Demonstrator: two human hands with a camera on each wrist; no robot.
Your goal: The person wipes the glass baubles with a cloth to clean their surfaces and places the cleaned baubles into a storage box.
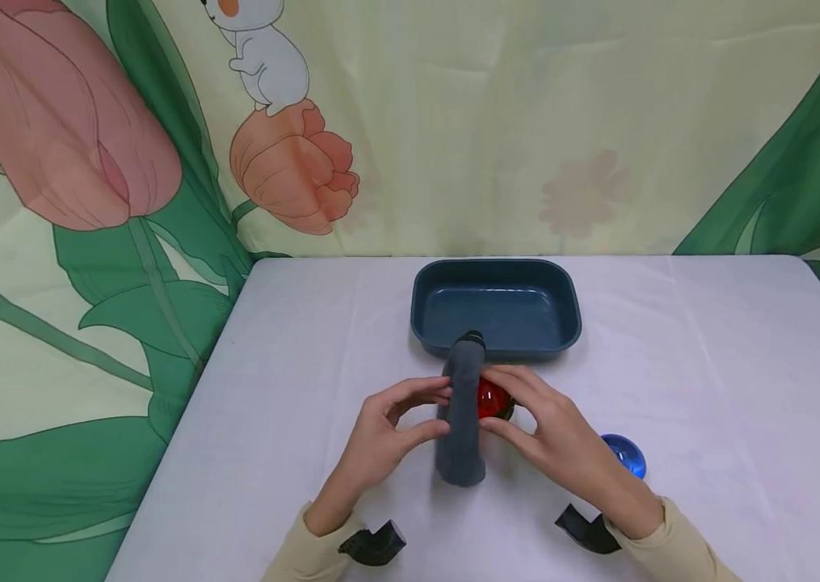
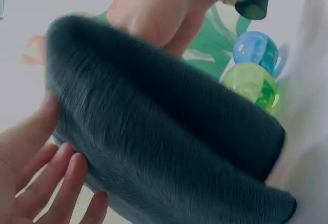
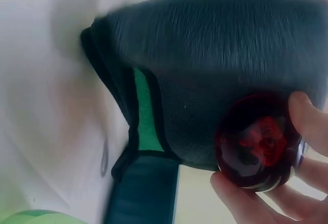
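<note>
Grey fabric piece (image 1: 460, 428), folded over, is occupying the area just below the centre of the head frame, on the white-covered bench (image 1: 744, 388). With the left hand (image 1: 380, 436) I am touching its left side, the thumb and fingers standing apart and their tips meeting the cloth. With the right hand (image 1: 558, 428) I am pinching a red ball (image 1: 493, 398) between thumb and fingers, just beside the fabric's right side. A dark blue tray (image 1: 495, 311) is sitting at upper centre, its near rim being overlapped by the fabric's far end; I cannot tell whether they are touching. A blue ball (image 1: 625, 455) is lying at lower right, partly hidden by my right wrist; in the left wrist view, a green ball (image 2: 251, 86) is showing just beside it. A floral curtain (image 1: 453, 121) is filling the background.
</note>
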